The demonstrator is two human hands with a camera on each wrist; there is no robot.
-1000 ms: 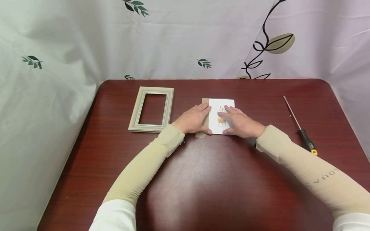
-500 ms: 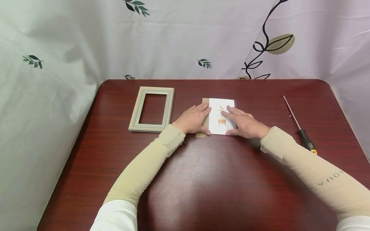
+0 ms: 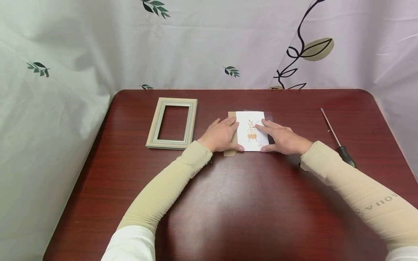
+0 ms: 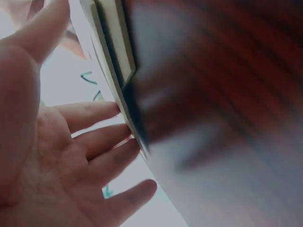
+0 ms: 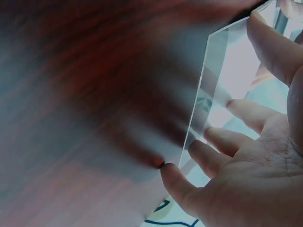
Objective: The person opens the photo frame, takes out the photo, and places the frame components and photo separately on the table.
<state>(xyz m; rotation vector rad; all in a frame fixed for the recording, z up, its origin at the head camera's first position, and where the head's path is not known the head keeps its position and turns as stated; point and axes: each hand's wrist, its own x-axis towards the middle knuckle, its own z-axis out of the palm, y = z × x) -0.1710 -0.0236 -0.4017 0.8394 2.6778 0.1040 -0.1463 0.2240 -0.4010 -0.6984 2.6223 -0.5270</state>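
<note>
A white card (image 3: 242, 132) printed with a potted plant lies on a brown backing board (image 3: 232, 114), whose left strip shows beside it. A thin clear pane (image 3: 269, 116) sticks out past the card's right edge; its transparent corner shows in the right wrist view. My left hand (image 3: 219, 136) rests on the board and the card's left side, fingers extended. My right hand (image 3: 284, 139) has its fingers spread, touching the pane and the card's right side. In the left wrist view, the fingertips of the left hand (image 4: 71, 151) meet the board's edge (image 4: 106, 61).
A beige picture frame (image 3: 155, 123) with an open middle lies to the left on the dark red table (image 3: 228, 210). A screwdriver (image 3: 345, 155) with a black and yellow handle lies at the right, partly behind my right sleeve. A patterned white curtain (image 3: 196, 43) hangs behind the table.
My right hand has slid to the right, and the clear pane now reaches further beyond the card's right edge. My left hand has stayed almost in place.
</note>
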